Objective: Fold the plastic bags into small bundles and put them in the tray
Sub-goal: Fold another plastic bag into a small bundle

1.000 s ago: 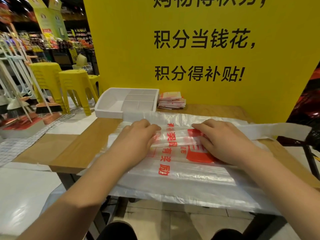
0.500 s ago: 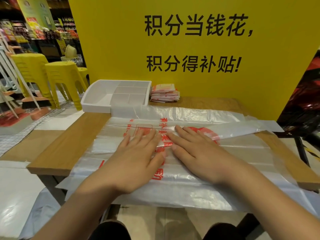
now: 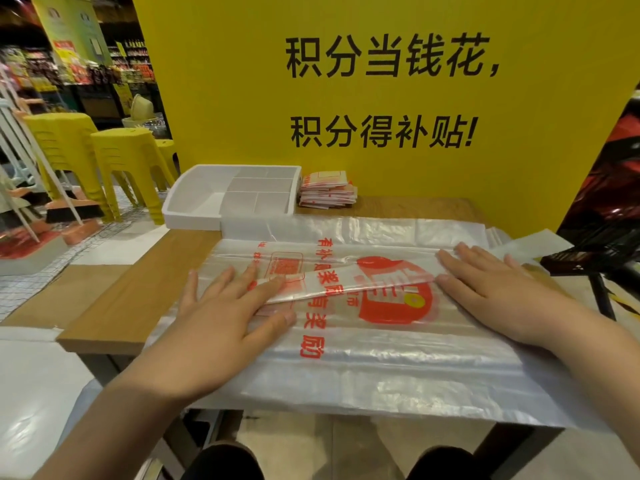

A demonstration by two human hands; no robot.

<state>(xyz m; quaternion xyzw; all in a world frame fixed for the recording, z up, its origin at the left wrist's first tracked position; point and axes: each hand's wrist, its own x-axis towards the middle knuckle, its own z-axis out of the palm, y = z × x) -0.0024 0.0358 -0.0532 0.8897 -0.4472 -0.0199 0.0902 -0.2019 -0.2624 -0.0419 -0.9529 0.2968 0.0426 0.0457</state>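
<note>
Bags [image 3: 381,358] of clear plastic with red print lie spread on the table [image 3: 138,299], their near edge hanging over its front. The left hand [image 3: 225,317] and the right hand [image 3: 495,289] lie flat with straight fingers, grasping nothing, and press the two ends of a folded strip [image 3: 346,282] on the top bag. The white tray [image 3: 194,206] stands at the far left of the table, with folded bundles [image 3: 327,192] just beside it on the right.

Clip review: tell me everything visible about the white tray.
The white tray is a shallow rectangular box, seemingly plastic or foam, with dividers forming one large section on the left and smaller ones on the right. No bundles show inside. It sits flat at the far left corner of the wooden table. A stack of folded bundles lies beside its right wall; the far edge of the plastic bag reaches its near wall.
</note>
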